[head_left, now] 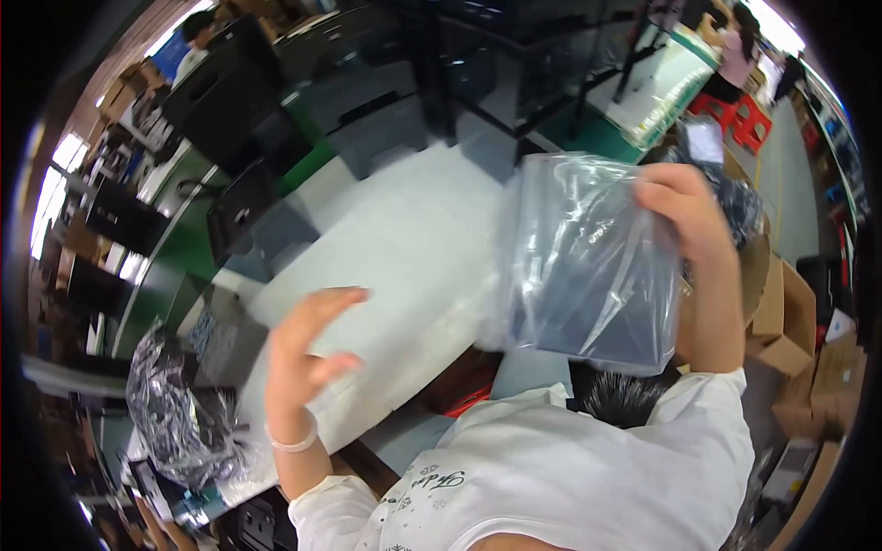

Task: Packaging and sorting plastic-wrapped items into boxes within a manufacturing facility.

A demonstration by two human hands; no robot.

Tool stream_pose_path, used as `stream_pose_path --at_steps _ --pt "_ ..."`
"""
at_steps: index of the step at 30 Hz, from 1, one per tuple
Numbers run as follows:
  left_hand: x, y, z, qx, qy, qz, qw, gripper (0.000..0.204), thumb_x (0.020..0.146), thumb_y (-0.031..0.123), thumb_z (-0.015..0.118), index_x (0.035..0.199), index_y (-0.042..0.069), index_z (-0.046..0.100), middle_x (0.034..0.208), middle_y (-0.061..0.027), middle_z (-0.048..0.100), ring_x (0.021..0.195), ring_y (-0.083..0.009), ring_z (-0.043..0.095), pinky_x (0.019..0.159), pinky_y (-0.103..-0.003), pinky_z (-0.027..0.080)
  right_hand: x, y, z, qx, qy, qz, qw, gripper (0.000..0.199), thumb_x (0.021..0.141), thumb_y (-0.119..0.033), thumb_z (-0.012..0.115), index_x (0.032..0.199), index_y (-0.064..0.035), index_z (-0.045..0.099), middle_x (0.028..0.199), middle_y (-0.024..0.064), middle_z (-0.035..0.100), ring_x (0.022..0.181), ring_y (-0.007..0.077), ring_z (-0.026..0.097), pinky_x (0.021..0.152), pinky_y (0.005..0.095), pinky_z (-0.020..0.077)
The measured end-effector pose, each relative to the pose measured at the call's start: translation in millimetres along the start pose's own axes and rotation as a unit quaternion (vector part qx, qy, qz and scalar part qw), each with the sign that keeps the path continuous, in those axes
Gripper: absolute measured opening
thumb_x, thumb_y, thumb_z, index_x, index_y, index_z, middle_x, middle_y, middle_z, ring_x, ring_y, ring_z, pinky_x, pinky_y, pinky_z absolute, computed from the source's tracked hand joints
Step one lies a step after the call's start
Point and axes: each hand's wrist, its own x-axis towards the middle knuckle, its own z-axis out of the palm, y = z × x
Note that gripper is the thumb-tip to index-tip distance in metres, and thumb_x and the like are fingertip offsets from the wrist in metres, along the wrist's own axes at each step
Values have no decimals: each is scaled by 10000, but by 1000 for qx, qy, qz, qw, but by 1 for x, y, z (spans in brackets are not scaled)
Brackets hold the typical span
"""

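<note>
One bagged flat item (pixel 593 285) looks stiff, slippery, best held by both edges: right fingers (pixel 660 195) clasp one; left fingers (pixel 323 305), well apart, curve open, empty.

The right hand (pixel 689 209) grips the edge of a clear plastic bag (pixel 574 197) right of the frame's centre.
A dark, flat item (pixel 579 317) shows through the film; the left hand (pixel 301 354), at lower left of centre, hangs with thumb and fingers apart in front of a white tabletop (pixel 395 243), while crumpled plastic (pixel 179 413) lies at lower left, an open cardboard box (pixel 783 312) at right, and red stools (pixel 751 126) at upper right.
</note>
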Motion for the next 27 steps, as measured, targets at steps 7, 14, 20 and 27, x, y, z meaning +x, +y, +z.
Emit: stream_pose_path --at_steps 7,14,20,27 --pt "26 10 31 -30 -44 -344 938 577 818 270 635 1263 28 359 822 -110 633 760 -138 582 668 -242 467 126 83 113 120 -78 111 984 377 876 -339 531 1125 -60 577 999 23 587 864 100 522 821 232 401" --pt "21 -38 37 -224 57 -255 939 519 847 220 600 1279 68 357 732 -48 591 637 -111 552 587 -228 446 117 48 86 -41 -172 -125 976 526 900 -455 454 1323 -146 403 825 -8 468 784 97 441 761 224 374" --pt "58 -59 43 -211 -19 -284 935 516 834 216 611 1258 25 387 745 -63 603 673 -121 583 592 -247 455 118 18 82 -293 -198 -141 925 621 845 -269 600 1368 -138 292 804 20 513 723 101 473 698 256 408" --pt "55 -114 12 -148 268 -124 944 159 870 124 545 948 -8 587 729 -11 580 650 -74 524 598 -195 414 140 5 102 -199 -63 -288 935 137 830 -133 590 923 -46 640 730 52 640 625 108 607 598 255 479"
